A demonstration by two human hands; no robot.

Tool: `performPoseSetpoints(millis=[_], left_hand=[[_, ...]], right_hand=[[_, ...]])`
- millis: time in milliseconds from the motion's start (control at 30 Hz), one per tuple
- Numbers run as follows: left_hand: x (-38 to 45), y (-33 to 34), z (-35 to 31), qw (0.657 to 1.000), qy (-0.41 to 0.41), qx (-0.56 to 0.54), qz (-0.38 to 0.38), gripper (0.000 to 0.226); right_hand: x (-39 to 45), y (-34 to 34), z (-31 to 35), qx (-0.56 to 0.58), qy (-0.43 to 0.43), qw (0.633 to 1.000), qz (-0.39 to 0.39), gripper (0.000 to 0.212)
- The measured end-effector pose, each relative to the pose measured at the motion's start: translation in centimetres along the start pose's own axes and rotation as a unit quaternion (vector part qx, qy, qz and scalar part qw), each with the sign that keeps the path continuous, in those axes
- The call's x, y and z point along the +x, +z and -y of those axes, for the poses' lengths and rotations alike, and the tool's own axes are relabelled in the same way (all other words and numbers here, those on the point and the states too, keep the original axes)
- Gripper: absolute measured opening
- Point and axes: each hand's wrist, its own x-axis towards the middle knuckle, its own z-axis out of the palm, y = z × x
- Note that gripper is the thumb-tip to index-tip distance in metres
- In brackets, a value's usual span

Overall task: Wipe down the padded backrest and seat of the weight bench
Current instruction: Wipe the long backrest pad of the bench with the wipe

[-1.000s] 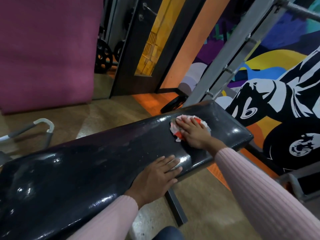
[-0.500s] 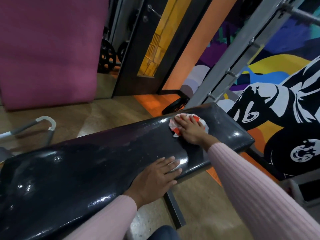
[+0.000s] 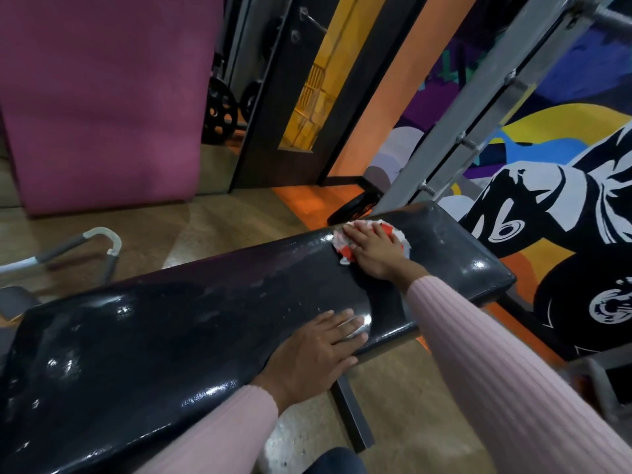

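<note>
The black padded weight bench [image 3: 191,323] runs across the view from lower left to upper right, its vinyl glossy with wet streaks. My right hand [image 3: 374,249] lies flat with straight fingers on a white and red cloth [image 3: 393,230], pressing it on the pad near the far edge of the bench's right section. My left hand [image 3: 314,354] rests flat on the near edge of the pad, fingers straight, holding nothing. Most of the cloth is hidden under my right hand.
A grey steel rack upright [image 3: 478,107] rises behind the bench's right end, with a weight plate [image 3: 355,210] on the floor at its foot. A maroon mat [image 3: 102,97] leans at the back left. A grey handle bar [image 3: 99,241] stands on the floor at left. The bench leg [image 3: 352,412] is below.
My right hand has slid the cloth a little toward the far edge of the pad. My left hand has stayed in place on the near edge.
</note>
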Motion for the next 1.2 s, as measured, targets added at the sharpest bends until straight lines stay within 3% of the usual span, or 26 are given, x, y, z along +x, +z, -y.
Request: performPoseSetpoints(millis=[133, 267, 367, 500, 700, 767, 867, 967, 1033, 1200], left_hand=[[0.1, -0.4, -0.1, 1.000, -0.004, -0.023, 0.001, 0.038], [0.0, -0.5, -0.1, 0.999, -0.011, -0.042, -0.001, 0.039], [-0.1, -0.4, -0.1, 1.000, -0.007, -0.017, 0.011, 0.039], [-0.1, -0.4, 0.0, 0.999, 0.007, 0.024, 0.032, 0.040], [-1.1, -1.1, 0.6, 0.997, 0.036, 0.050, 0.036, 0.043], [-3.3, -1.8, 0.7, 0.998, 0.055, 0.018, 0.017, 0.043], [-8.0, -2.9, 0.0, 0.997, 0.074, -0.002, -0.018, 0.043], [-10.9, -3.4, 0.7, 0.995, -0.026, -0.034, -0.086, 0.042], [-11.0, -3.5, 1.1, 0.990, -0.086, -0.038, -0.104, 0.034], [-10.6, -3.3, 0.8, 0.990, -0.110, -0.037, -0.081, 0.032]], right_hand=[[-0.6, 1.0, 3.5, -0.002, -0.077, 0.997, 0.013, 0.048], [-4.0, 0.9, 0.1, 0.012, -0.170, 0.985, 0.039, 0.047], [-3.5, -0.1, -1.8, 0.018, -0.103, 0.994, 0.042, 0.048], [-0.7, 0.4, 2.1, 0.002, -0.032, 0.999, 0.012, 0.049], [-3.0, 1.2, 1.7, 0.009, -0.162, 0.986, 0.030, 0.048], [-2.6, 0.4, 0.1, 0.024, -0.151, 0.987, 0.047, 0.048], [0.2, 0.0, 0.6, -0.041, -0.080, 0.995, 0.034, 0.051], [1.2, 0.6, 4.7, -0.013, -0.030, 0.999, 0.007, 0.050], [-0.2, 1.4, 6.7, 0.000, -0.074, 0.997, 0.007, 0.049], [-3.9, 1.9, 3.8, 0.007, -0.162, 0.987, 0.020, 0.047]])
